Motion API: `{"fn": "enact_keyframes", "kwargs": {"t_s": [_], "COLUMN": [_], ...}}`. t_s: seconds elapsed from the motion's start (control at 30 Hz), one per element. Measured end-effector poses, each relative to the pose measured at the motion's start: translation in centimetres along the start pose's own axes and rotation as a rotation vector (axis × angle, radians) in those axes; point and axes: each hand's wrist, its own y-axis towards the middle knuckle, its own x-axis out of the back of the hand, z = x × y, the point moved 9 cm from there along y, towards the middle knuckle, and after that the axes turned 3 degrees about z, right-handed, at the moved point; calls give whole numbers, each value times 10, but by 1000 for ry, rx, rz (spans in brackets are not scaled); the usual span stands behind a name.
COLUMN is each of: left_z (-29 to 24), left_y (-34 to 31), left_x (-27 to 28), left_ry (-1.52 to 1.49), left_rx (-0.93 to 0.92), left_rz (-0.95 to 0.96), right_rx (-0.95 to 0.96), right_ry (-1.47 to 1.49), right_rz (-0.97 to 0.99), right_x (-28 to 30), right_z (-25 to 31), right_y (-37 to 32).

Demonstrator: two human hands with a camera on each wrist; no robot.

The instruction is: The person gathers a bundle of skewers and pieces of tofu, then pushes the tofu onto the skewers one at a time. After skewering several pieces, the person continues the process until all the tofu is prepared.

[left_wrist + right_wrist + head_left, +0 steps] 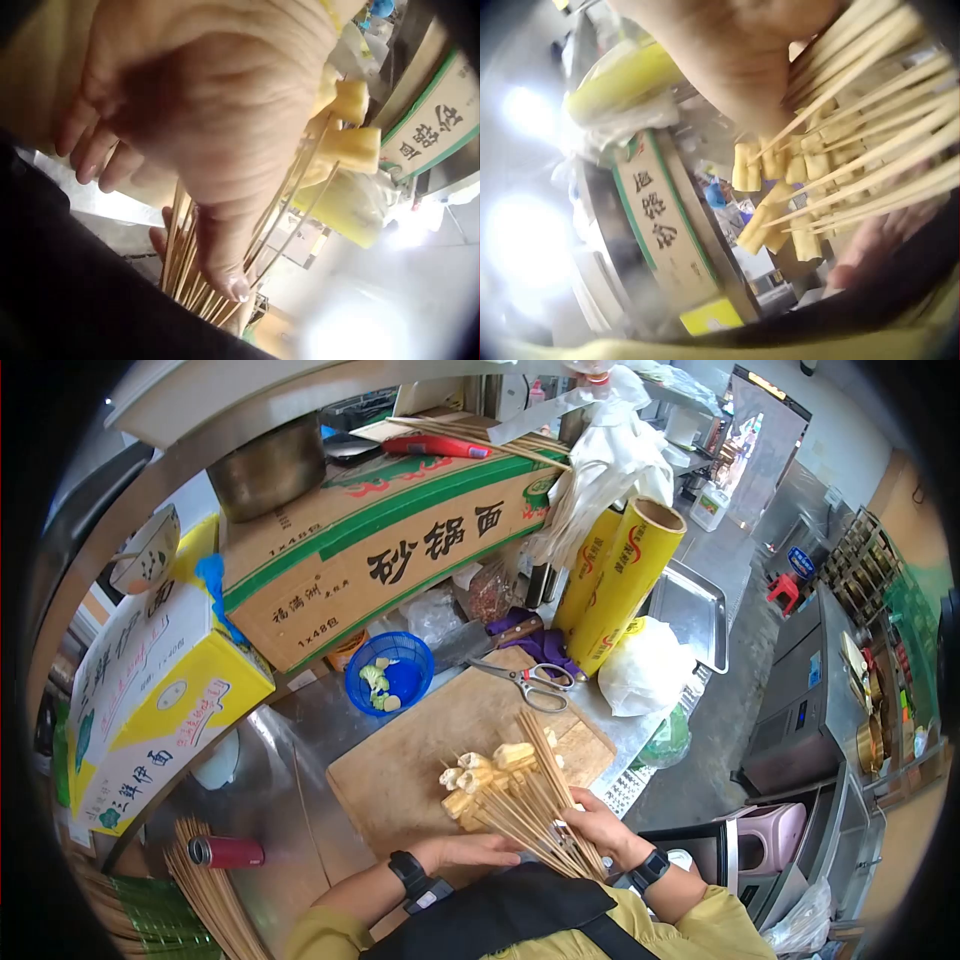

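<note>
A bundle of thin wooden skewers (pixel 540 815) fans out over the near edge of the wooden cutting board (pixel 410 760). Pale yellow rolled food pieces (pixel 475 775) are threaded on their far ends, shown closer in the right wrist view as short rolls (pixel 804 241). My right hand (pixel 605 832) grips the skewers from the right side. On the other side, my left hand (pixel 468 853) lies flat with its fingers extended by the skewers' lower part. In the left wrist view, the left thumb (pixel 225 259) overlaps the skewers and the other fingers are spread loosely.
Scissors (pixel 530 682) lie at the board's far edge, beside a blue basket (pixel 412 682) with cut vegetables. Yellow film rolls (pixel 625 590) and a white plastic bag (pixel 640 670) stand right of it. Left are a red tumbler (pixel 228 851) and loose skewers (pixel 205 890). Cartons (pixel 400 560) line the back.
</note>
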Motion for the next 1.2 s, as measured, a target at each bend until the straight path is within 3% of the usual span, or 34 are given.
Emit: {"fn": "enact_keyframes", "kwargs": {"t_s": [0.07, 0.2, 0.3, 0.37, 0.43, 0.57, 0.73, 0.77, 0.87, 0.93, 1.03, 1.13, 1.17, 1.2], "left_z": [-22, -49, -115, -170, -200, -258, -272, -273, -238, -208, -149, -103, -97, -94], "left_y": [3, 14, 18, 18, 21, 12, -10, -12, -7, 0, 16, 28, 23, 13], "left_x": [-13, -16, -23, -34, -24, -33, -46, -46, -40, -31, -12, 10, 14, 20], "left_ry": [-147, -455, -346, -452, -409, -303, -202, -166, -223, -305, -420, -121, 242, 605], "left_rx": [13, -214, -441, -561, -753, -918, -927, -986, -830, -779, -555, -441, -290, -126], "left_rz": [18, -9, -121, -187, -322, -473, -641, -610, -546, -513, -492, -476, -575, -658], "right_rx": [60, 454, 692, 859, 982, 1211, 1243, 1171, 1117, 1003, 834, 708, 687, 459], "right_ry": [107, -315, -509, -590, -588, -655, -667, -629, -590, -582, -566, -554, -570, -113], "right_rz": [32, -120, -176, -243, -310, -315, -136, -127, -137, -111, -83, -89, -93, 34], "right_x": [-6, 0, -8, -15, -21, -30, -45, -47, -45, -39, -27, -13, -13, -10], "right_z": [7, 56, 127, 180, 220, 275, 293, 286, 252, 220, 168, 126, 123, 99], "right_y": [-1, -29, -67, -94, -115, -134, -143, -138, -116, -96, -57, -19, -16, -8]}}
